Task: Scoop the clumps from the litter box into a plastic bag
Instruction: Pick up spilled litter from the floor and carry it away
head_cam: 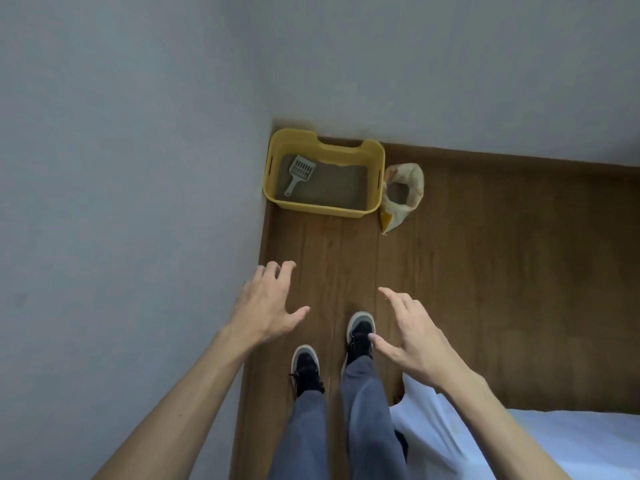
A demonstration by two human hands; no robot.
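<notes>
Right, nothing started, I'm only at the approach. Yellow litter box (360, 213) sits in the wall corner, upper centre of frame. Grey scoop (300, 173) lies on the litter in its left half, handle pointing lower left. Plastic bag (403, 192) stands just beside the box's right wall, mouth open upward. My left hand (268, 306) and right hand (414, 337) hang mid-frame, well apart, fingers spread, holding nothing, well short of the box. Can't make out any clumps from here. Next, I reckon: step in, crouch, take the scoop by its handle, keep the bag mouth open.
</notes>
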